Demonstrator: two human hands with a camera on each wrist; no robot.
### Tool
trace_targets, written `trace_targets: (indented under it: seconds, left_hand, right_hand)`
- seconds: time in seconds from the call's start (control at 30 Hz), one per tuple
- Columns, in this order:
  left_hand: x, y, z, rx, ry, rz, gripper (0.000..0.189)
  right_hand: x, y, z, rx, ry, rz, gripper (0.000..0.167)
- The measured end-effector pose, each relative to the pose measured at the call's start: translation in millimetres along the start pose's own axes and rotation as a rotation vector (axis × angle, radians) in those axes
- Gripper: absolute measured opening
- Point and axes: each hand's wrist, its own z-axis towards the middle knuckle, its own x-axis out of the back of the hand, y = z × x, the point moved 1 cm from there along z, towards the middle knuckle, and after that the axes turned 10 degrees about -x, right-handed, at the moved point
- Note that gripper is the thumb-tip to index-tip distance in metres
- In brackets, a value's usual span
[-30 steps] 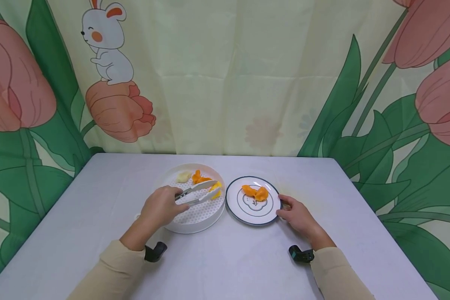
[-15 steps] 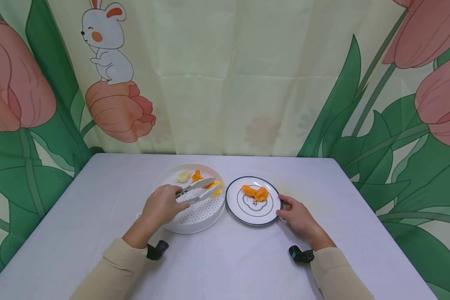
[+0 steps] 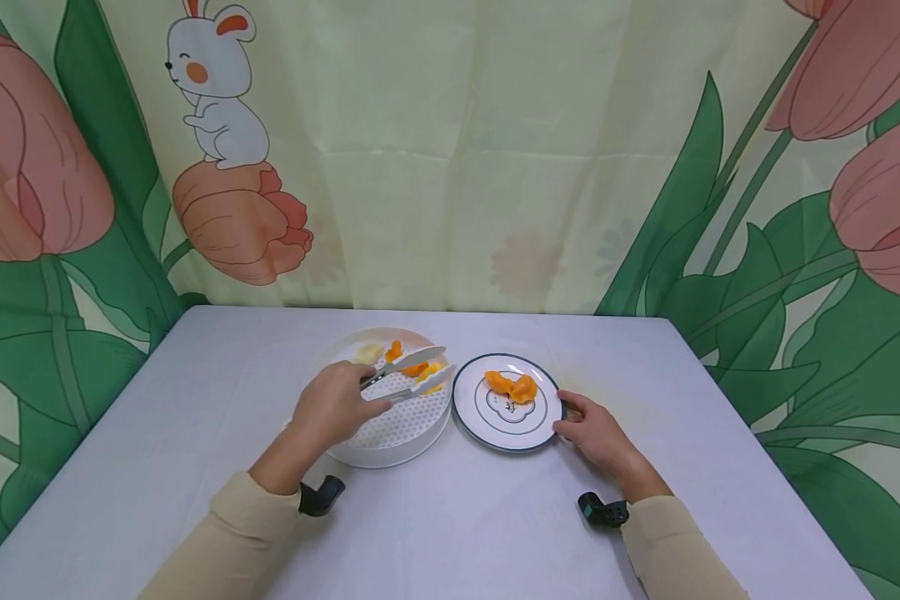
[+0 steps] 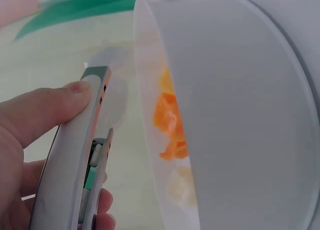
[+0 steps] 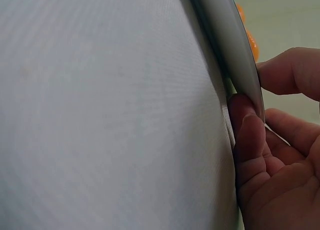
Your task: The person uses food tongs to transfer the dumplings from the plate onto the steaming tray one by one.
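My left hand (image 3: 335, 408) grips a pair of metal tongs (image 3: 390, 371) with pale tips, over a round white steamer tray (image 3: 382, 457) with a dotted, perforated-looking base. The tong tips are spread apart above the tray's right side, near a crumpled yellow piece (image 3: 435, 382). An orange piece (image 3: 393, 352) and a pale cream piece (image 3: 367, 354) lie farther back in the tray. In the left wrist view, the thumb presses the tongs' handle (image 4: 70, 155). My right hand (image 3: 598, 432) pinches the right rim of a blue-edged white plate (image 3: 506, 436), which bears an orange twisted piece (image 3: 522, 388).
Tray and plate stand side by side on a white-covered table (image 3: 465, 533). Behind the table's far edge hangs a curtain (image 3: 457, 208) printed with tulips and a rabbit. A black camera (image 3: 321, 497) is strapped to each wrist.
My left hand has shifted slightly right and up, and the tong tips now reach the tray's right rim. My right hand and the plate have stayed in place.
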Motion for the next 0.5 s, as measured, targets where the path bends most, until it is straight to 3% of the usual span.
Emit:
trace_targets:
  seconds: [0.5]
  left_hand:
    - [-13.6, 27.7, 16.7, -0.037, -0.079, -0.010, 0.063]
  right_hand:
    - [0.5, -3.3, -1.8, -0.001, -0.010, 0.001, 0.066]
